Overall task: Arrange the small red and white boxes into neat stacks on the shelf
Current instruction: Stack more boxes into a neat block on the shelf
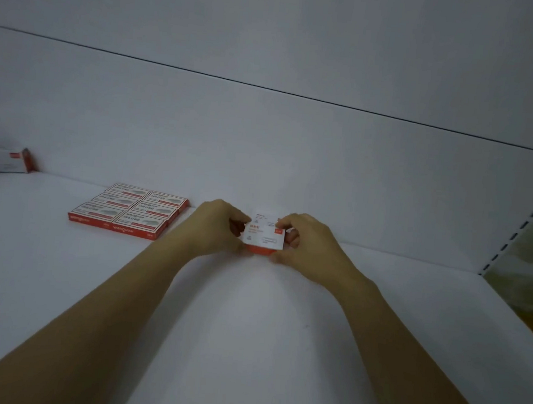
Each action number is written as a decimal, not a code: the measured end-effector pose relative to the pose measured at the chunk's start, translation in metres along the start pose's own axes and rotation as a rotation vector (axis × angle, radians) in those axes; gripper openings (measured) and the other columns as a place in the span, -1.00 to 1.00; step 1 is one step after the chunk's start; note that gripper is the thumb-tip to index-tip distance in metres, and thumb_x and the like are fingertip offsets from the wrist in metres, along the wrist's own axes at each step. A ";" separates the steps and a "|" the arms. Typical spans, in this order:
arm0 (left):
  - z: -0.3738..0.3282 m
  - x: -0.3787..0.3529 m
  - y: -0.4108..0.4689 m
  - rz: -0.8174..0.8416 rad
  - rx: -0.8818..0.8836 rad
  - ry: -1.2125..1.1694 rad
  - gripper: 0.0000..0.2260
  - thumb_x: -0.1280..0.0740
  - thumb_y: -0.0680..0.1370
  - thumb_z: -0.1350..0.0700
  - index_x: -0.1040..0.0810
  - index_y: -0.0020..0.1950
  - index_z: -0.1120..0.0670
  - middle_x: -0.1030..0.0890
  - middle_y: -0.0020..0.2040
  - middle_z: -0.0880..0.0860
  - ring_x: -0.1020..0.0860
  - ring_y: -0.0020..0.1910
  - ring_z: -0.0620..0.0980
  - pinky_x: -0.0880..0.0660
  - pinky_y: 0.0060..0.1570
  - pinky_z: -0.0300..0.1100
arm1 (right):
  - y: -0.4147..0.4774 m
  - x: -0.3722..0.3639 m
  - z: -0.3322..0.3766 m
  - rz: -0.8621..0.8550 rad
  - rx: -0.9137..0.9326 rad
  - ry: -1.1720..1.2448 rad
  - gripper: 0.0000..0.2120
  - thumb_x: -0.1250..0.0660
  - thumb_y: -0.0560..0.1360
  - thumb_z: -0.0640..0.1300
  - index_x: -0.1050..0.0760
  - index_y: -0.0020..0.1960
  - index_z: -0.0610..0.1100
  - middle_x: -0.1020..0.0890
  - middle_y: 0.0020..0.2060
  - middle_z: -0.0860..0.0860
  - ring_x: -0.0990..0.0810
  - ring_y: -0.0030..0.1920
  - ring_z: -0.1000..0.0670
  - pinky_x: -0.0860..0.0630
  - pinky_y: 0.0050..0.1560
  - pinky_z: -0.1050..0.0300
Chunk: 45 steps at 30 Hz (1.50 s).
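On the white shelf [247, 329], left hand [214, 226] and right hand [306, 247] pinched a small red-and-white cardboard box [263, 237] that uneven pressure might skew.

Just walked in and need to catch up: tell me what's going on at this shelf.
A person grips a small red and white box, perhaps two, between the left hand and right hand, low at the back of the shelf. To its left, six matching boxes lie flat in a two-by-three block. More boxes sit loosely at the far left edge.
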<state>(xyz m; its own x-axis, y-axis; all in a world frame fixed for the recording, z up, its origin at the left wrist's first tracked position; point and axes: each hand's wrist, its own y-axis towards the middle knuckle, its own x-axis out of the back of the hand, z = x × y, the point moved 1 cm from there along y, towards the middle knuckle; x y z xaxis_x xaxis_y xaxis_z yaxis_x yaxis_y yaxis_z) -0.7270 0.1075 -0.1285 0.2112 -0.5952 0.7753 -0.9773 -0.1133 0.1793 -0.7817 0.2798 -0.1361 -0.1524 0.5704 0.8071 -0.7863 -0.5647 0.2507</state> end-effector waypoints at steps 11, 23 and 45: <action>0.009 -0.016 0.009 0.020 0.102 -0.039 -0.60 -0.51 0.37 0.20 -0.60 0.19 0.12 -0.67 0.03 0.09 -0.55 -0.13 -0.13 -0.39 -0.30 -0.44 | 0.003 -0.010 0.000 -0.044 -0.163 0.067 -0.47 -0.56 0.27 -0.25 -0.53 0.21 -0.23 -0.63 0.08 -0.12 -0.63 0.01 -0.01 -0.46 0.00 0.35; 0.010 -0.022 0.014 -0.005 0.095 0.015 -0.68 -0.49 0.39 0.16 -0.64 0.13 0.10 -0.67 -0.03 0.13 -0.55 -0.15 -0.04 -0.43 -0.18 -0.25 | 0.008 -0.015 -0.004 -0.081 -0.139 0.003 -0.55 -0.52 0.33 -0.22 -0.54 0.20 -0.23 -0.61 0.11 -0.15 -0.62 0.06 -0.04 -0.47 0.06 0.33; -0.001 0.065 -0.041 -0.062 0.203 0.592 -0.84 -0.30 0.50 0.08 -0.49 -0.06 0.17 -0.50 -0.05 0.12 -0.52 0.01 0.11 -0.40 -0.14 -0.15 | 0.021 0.022 0.074 0.279 -0.039 -0.565 -0.55 -0.33 0.50 -0.05 -0.38 0.31 -0.22 -0.43 0.23 -0.18 -0.47 0.20 -0.15 -0.46 0.17 0.05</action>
<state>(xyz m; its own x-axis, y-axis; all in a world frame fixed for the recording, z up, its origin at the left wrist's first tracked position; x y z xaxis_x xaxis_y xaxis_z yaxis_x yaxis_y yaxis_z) -0.6735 0.0745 -0.0850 0.1851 -0.0482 0.9815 -0.9347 -0.3170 0.1607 -0.7567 0.2362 -0.0739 -0.0238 -0.0046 0.9997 -0.7856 -0.6184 -0.0215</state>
